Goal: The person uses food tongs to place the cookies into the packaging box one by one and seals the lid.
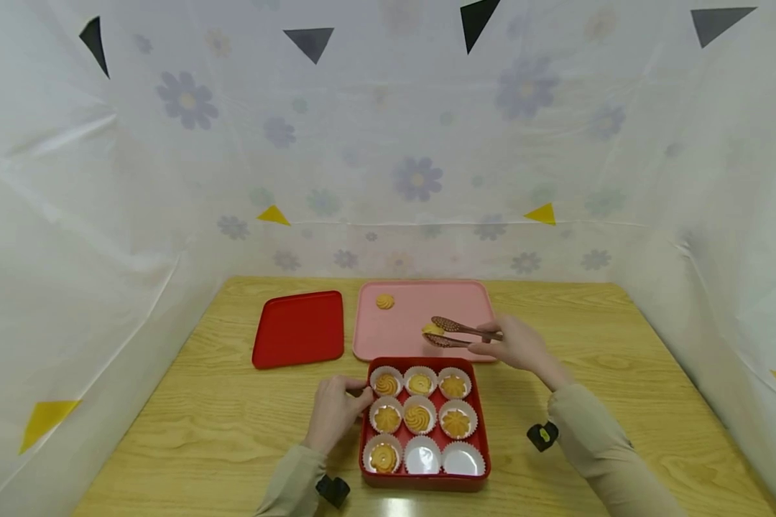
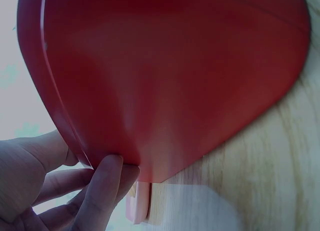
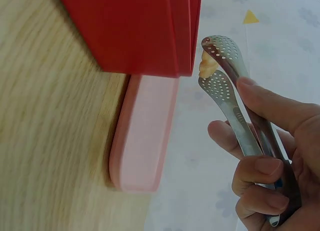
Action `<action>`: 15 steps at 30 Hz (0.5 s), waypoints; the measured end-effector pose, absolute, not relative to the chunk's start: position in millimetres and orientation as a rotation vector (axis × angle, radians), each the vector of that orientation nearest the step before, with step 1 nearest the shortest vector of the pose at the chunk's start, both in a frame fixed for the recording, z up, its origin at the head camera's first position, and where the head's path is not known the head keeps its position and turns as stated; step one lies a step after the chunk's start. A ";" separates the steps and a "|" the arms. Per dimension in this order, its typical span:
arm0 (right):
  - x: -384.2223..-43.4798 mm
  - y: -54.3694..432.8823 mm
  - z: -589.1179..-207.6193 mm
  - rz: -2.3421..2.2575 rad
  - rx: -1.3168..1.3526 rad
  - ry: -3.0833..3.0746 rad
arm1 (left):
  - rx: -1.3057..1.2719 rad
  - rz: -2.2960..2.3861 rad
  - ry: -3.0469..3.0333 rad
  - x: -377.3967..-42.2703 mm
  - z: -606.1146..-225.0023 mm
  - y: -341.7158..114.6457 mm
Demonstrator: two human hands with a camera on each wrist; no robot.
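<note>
My right hand [image 1: 514, 345] grips metal tongs [image 1: 455, 327] with perforated ends over the pink tray. Between the tong ends is a cookie [image 3: 207, 65], seen clearly in the right wrist view. My left hand [image 1: 339, 409] pinches the left rim of the red box [image 1: 481, 431], thumb and fingertips on its wall in the left wrist view [image 2: 105, 181]. Inside the box, white paper cups stand in three rows; several hold piped cookies [image 1: 417, 417]. In the front row, the left cup has a cookie, while the middle cup [image 1: 422, 456] and right cup [image 1: 463, 459] hold none.
The pink tray [image 1: 388, 337] lies behind the box, with one cookie [image 1: 384, 301] near its back left. Left of it, a flat red lid [image 1: 300, 330] lies on the wooden table [image 1: 200, 431]. White patterned sheets [image 1: 362, 143] enclose the back and sides.
</note>
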State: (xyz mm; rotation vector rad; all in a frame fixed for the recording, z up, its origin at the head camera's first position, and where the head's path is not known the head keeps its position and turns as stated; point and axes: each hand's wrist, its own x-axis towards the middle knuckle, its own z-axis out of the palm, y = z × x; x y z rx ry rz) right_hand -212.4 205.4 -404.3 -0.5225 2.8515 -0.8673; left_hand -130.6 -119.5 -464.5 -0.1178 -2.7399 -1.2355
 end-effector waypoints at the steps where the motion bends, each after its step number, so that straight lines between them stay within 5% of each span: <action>1: -209.1 208.9 -404.7 -0.869 -0.531 2.854 | -0.118 -1.235 -2.739 -130.5 -464.9 -119.3; 15: -168.0 235.9 -406.6 -0.890 -0.757 2.835 | -0.113 -1.246 -2.742 -131.7 -465.9 -118.0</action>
